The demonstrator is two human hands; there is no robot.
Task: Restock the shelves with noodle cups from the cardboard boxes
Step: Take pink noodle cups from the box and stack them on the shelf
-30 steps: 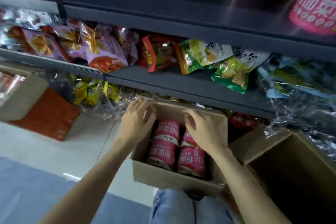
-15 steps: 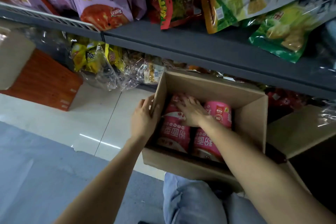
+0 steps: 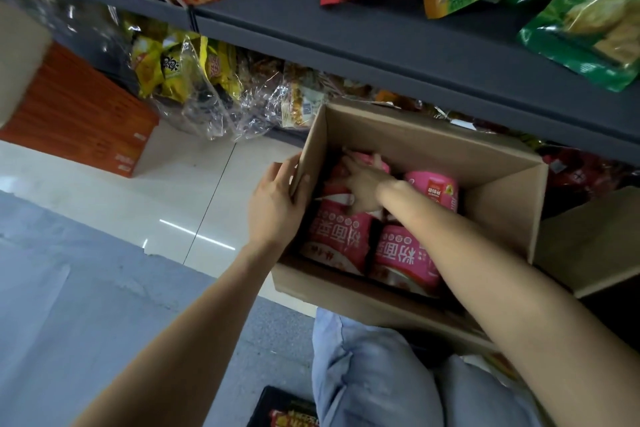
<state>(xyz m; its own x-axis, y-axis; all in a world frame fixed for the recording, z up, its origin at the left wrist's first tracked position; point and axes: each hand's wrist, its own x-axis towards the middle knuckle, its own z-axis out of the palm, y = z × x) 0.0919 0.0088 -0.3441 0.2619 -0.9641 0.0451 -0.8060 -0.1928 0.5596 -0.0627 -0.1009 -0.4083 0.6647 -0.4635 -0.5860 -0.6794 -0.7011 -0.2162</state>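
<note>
- The pink noodle cups [image 3: 341, 236] still lie in the cardboard box [image 3: 433, 146] on my lap.
- My right hand [image 3: 363, 189] has gone deeper, fingers now curling on a far cup.
- My left hand [image 3: 277, 208] keeps gripping the box wall, so lifting probably comes next.

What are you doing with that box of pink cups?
A person is crouched by a store shelf, unpacking noodle cups from a cardboard box. The left hand grips the box's left wall to steady it. The right hand is down inside, resting on a pink cup at the back; whether it has a firm hold yet is hard to tell. No cup has left the box so far.
</note>
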